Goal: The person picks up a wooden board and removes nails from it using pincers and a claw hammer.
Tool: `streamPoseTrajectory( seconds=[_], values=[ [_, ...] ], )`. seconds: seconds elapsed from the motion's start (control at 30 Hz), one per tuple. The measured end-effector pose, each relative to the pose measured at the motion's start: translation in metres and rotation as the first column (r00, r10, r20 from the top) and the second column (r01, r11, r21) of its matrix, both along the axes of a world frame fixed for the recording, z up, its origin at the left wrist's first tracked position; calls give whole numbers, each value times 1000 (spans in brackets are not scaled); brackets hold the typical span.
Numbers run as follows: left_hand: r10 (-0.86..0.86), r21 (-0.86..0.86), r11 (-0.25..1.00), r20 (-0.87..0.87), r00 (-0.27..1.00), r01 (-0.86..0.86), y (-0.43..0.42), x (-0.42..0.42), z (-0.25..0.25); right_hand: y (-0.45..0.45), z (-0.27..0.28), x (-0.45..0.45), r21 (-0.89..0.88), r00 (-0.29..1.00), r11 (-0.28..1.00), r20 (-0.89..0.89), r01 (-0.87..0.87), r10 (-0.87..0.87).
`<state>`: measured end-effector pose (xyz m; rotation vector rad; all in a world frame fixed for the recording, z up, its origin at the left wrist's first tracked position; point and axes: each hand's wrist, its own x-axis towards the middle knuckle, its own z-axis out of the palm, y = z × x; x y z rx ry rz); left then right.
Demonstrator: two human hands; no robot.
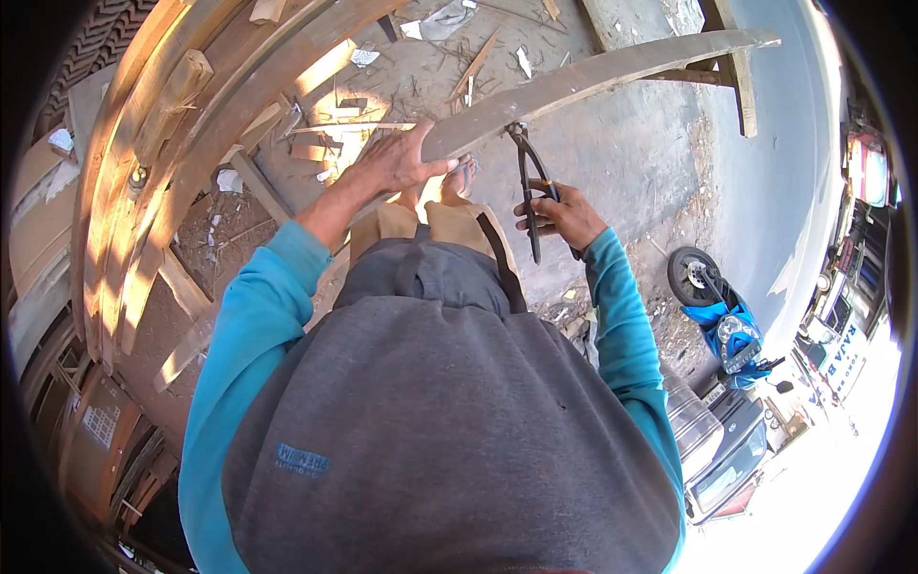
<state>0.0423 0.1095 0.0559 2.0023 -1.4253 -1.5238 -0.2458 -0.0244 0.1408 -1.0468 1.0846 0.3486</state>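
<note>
Evidently, I find the left hand curled round the twelve-o'clock end of the wooden beam, which runs towards two, and the right hand wrapped round pincers at one, where insufficient bite could cause slippage.

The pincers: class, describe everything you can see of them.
The pincers are dark and look metal, with a small head and two long, slim handles spread apart. The head points away from the wearer, at the near edge of the plank. The right hand holds the handles; the jaws are too small to judge.
</note>
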Motion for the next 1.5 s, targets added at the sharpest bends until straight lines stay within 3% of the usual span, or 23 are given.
streamPoseTrajectory(
  seconds=[0.17,0.23,0.3,0.47,0.53,0.7,0.77,0.8,0.9,0.93,0.97,1.0,1.07,1.17,1.27,1.33,1.4,1.5],
  values=[
    [-11,-33,999,-23,1000,10,-1,3,-1,-22,-6,-8,49,997,996,24,-72,71],
    [18,1,1000,-114,993,-18,-5,4,10,-20,-7,-6,42,1000,999,12,-12,11],
    [28,1,1000,-72,997,-28,-2,2,5,-16,-9,-2,273,991,959,84,73,-99],
    [-3,1,1000,-60,998,3,-6,5,5,68,-34,22,134,893,895,98,425,-439],
    [-46,-16,999,22,999,46,-4,2,-3,92,-43,41,93,814,816,69,570,-577],
    [-24,-14,1000,-22,999,24,-4,2,-1,136,-60,95,7,624,633,161,774,-765],
    [-11,-266,963,83,996,33,4,-2,-25,140,-94,89,-128,654,645,237,754,-718],
    [2,-136,991,-80,997,-13,-5,-1,8,141,-103,89,-214,694,660,247,720,-676],
    [8,-225,974,40,999,1,-6,-9,13,136,-112,79,-382,805,710,218,591,-552],
    [5,-114,993,-6,1000,-6,-9,-8,22,138,-111,74,-404,826,723,206,561,-525],
    [28,-192,981,115,993,-5,0,-9,-5,134,-86,68,-371,840,754,201,542,-505],
    [32,-161,987,23,999,-28,-5,-11,24,127,-101,56,-390,835,739,221,549,-504],
    [25,-158,987,43,999,-18,-7,-12,27,118,-136,29,-546,946,777,249,312,-205],
    [36,-151,988,93,995,-22,-6,-16,38,70,-98,-2,-322,966,935,250,147,-66],
    [-11,-6,1000,60,998,12,-7,-17,47,25,-57,-8,-401,981,908,93,-119,169],
    [67,-164,985,51,996,-58,-2,-17,27,13,-30,-6,-369,983,921,78,-127,167],
    [53,-176,983,50,997,-44,-2,-17,25,17,-17,-5,-326,988,938,53,-118,142],
    [25,-143,990,51,998,-17,-3,-14,23,49,-59,-2,-546,992,837,84,-37,98]
  ],
)
